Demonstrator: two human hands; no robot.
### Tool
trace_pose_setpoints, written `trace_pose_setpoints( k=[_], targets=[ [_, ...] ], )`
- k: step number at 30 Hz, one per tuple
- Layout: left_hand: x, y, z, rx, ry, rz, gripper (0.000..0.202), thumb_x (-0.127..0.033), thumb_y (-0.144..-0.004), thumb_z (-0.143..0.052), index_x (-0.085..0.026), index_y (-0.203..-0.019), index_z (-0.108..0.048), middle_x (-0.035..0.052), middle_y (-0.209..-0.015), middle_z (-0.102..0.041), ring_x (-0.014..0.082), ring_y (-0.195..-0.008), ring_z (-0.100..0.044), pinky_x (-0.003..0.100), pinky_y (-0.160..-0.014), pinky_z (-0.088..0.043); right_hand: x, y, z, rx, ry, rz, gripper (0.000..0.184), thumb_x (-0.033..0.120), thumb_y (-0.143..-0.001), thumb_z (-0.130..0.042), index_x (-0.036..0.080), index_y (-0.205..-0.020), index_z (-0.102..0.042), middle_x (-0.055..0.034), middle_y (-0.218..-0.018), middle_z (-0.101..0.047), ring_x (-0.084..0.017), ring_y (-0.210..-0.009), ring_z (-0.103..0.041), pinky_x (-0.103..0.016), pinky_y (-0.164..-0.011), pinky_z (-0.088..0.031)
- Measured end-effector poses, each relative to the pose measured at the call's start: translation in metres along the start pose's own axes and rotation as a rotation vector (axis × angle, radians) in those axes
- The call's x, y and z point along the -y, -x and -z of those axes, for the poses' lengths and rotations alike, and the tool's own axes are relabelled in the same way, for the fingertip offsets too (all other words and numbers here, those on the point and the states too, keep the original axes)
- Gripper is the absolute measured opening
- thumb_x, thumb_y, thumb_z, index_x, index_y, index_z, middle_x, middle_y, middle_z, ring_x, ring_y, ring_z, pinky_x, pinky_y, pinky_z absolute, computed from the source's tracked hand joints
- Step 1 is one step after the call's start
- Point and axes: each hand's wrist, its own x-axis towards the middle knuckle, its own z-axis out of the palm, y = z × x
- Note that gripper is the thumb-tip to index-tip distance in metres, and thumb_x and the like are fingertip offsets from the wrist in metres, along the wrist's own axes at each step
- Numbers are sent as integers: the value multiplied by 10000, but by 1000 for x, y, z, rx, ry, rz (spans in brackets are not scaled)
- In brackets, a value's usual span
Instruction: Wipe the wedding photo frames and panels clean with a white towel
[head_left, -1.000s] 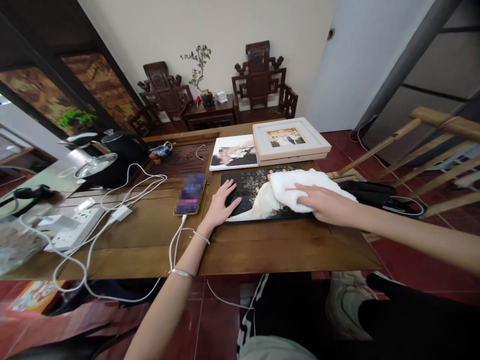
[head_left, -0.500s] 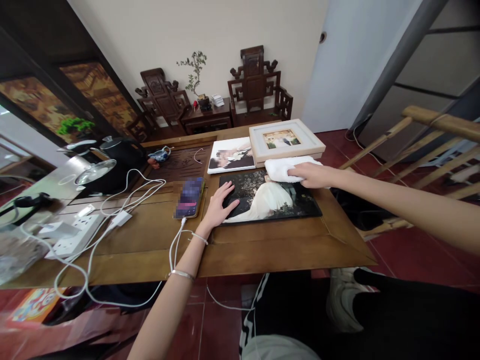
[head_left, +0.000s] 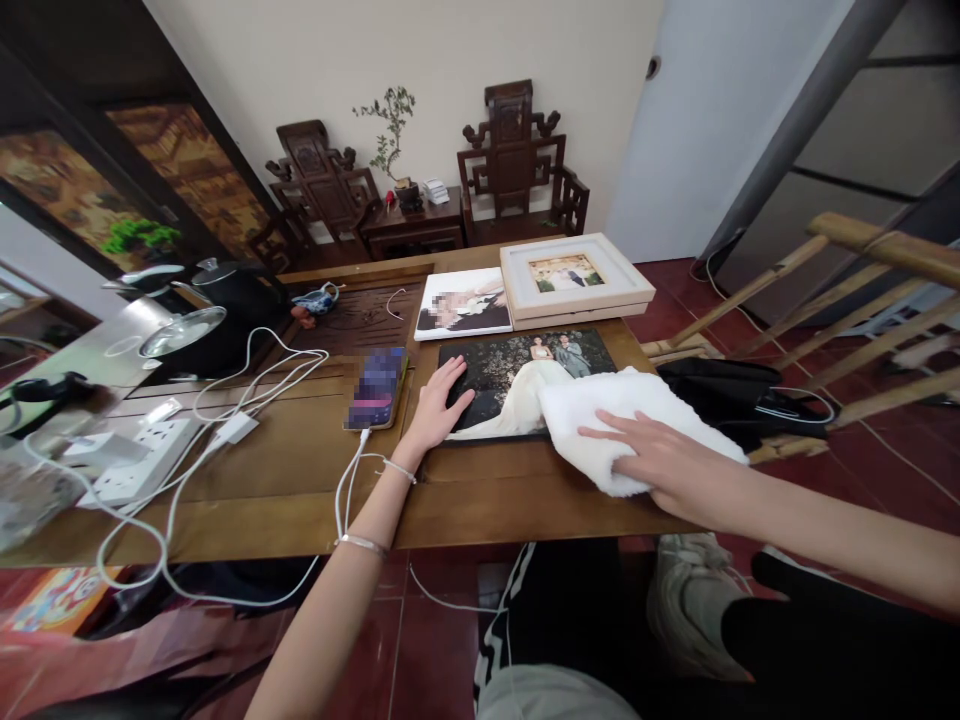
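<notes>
A dark wedding photo panel [head_left: 495, 385] lies flat on the wooden table, showing a long white dress and two people. My left hand [head_left: 439, 405] rests with spread fingers on its left edge. Over its lower right corner lies a white towel [head_left: 675, 420], which hides that part of the picture. My right hand [head_left: 637, 450] grips the towel from above, some fingers stretched across the cloth. Behind the panel are a smaller white-edged photo [head_left: 469, 315] and a pale wooden picture frame [head_left: 630, 295].
Left of the panel a phone [head_left: 379, 385] lies plugged into a white cable. A power strip [head_left: 142, 465] and tangled cables [head_left: 292, 370] cover the table's left side, near a black pot [head_left: 195, 345]. A bamboo chair [head_left: 862, 235] stands at the right.
My right hand has pulled the towel from the panel's upper right toward me, to its lower right corner. The two pictured people are now uncovered. My left hand stays in place.
</notes>
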Motion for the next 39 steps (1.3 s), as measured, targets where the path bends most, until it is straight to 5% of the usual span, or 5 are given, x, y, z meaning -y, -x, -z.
trace_pose_setpoints(
  k=[10,18,24,33,39],
  targets=[
    [-1,-1,4,8,-18,-32,496,-402,-931,-557,-246,-1401,-530,100,-1528,-468,262,-1445,-388,504,-1205,-268,-49,-65,35,17,74,-61,519,-33,-637,-475,204,-1060,-659,-153,-1334,-610,-282,-1121,-628,-399,-895,-489],
    [6,0,3,27,-9,6,512,-400,-952,-514,-276,-1447,-477,78,-1579,-394,260,-1491,-301,549,-1214,-207,-88,-133,54,24,157,-111,483,0,-684,-478,168,-1108,-637,-118,-930,-662,-248,-844,-610,-305,-642,-374],
    [14,1,-1,-5,27,61,487,-431,-997,-410,-297,-1463,-460,52,-1597,-366,233,-1513,-246,532,-1232,-147,-55,-124,39,2,145,-113,473,-28,-703,-453,148,-1098,-645,-179,-1082,-649,-290,-974,-620,-371,-764,-448],
    [17,-1,-1,-7,28,42,462,-437,-988,-445,-280,-1415,-524,70,-1572,-408,246,-1498,-287,532,-1228,-172,49,-73,8,24,85,34,637,-63,-675,-479,224,-1218,-646,-147,-1538,-427,-441,-1411,-326,-710,-976,-391],
    [18,0,-2,-20,25,38,445,-398,-994,-415,-281,-1407,-533,62,-1565,-421,238,-1494,-296,513,-1233,-176,53,-77,14,13,97,47,617,-55,-683,-497,228,-1209,-654,-137,-1504,-477,-425,-1380,-387,-661,-971,-435]
  ],
)
